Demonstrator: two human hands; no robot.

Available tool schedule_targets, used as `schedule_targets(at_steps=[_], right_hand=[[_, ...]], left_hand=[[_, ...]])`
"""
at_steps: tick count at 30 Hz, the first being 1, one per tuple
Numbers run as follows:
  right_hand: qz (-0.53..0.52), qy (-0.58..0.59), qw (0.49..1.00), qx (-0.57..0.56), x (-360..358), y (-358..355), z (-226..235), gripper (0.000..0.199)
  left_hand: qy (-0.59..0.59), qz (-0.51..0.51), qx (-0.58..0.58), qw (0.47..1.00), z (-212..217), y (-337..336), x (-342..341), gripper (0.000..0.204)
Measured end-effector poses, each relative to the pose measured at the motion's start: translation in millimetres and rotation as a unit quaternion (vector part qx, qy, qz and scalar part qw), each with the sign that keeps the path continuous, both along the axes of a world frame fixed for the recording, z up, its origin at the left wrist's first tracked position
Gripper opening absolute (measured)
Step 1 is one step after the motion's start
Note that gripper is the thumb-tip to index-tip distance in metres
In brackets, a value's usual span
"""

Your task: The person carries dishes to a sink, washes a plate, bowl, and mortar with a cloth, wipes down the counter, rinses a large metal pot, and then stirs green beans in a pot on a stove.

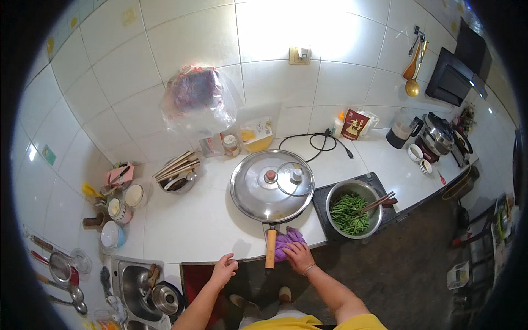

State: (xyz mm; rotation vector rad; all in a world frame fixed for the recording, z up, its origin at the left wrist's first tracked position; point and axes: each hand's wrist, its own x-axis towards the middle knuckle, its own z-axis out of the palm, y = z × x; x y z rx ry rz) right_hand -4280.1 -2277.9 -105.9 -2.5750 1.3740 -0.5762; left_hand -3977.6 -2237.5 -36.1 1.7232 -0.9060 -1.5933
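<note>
While the right hand (300, 257) presses flat, fingers spread, on a purple cloth (287, 240) beside the pan handle (270, 248), wiping looks under way; the left hand (224, 269) rests loosely curled on the counter edge (192, 258), holding nothing.

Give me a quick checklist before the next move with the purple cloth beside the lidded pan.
1. Right hand on the crumpled purple cloth: ok.
2. Left hand free, at the white counter's edge: ok.
3. Round steel lid sitting on the wooden-handled pan: ok.
4. Cloth clear of the pan handle: not ok, it touches it.
5. Steel bowl of green beans apart from the cloth: ok.
6. Pan hot or not: cannot tell.
</note>
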Motion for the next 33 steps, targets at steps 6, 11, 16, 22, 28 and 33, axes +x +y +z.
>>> schedule_targets(at_steps=[6,11,16,22,28,33], right_hand=[[-0.003,0.061,0.995,0.084,-13,-2,31,0.062],[-0.011,0.049,0.997,0.057,-35,-11,11,0.051],[-0.098,-0.018,0.993,0.063,-53,-10,8,0.042],[-0.272,-0.088,0.952,0.106,-28,-48,-6,0.048],[-0.235,0.046,0.958,0.161,-19,-31,-4,0.053],[-0.216,0.082,0.960,0.156,-26,7,0,0.053]], left_hand=[[0.027,-0.015,-0.004,1.000,-28,29,-68,0.052],[0.051,0.024,-0.031,0.998,-33,27,-107,0.042],[0.075,0.060,-0.012,0.995,-31,23,-111,0.034],[0.054,0.022,0.051,0.997,-31,31,-105,0.033],[0.064,0.001,0.064,0.996,-29,38,-92,0.036],[0.092,-0.013,0.058,0.994,-30,38,-76,0.039]])
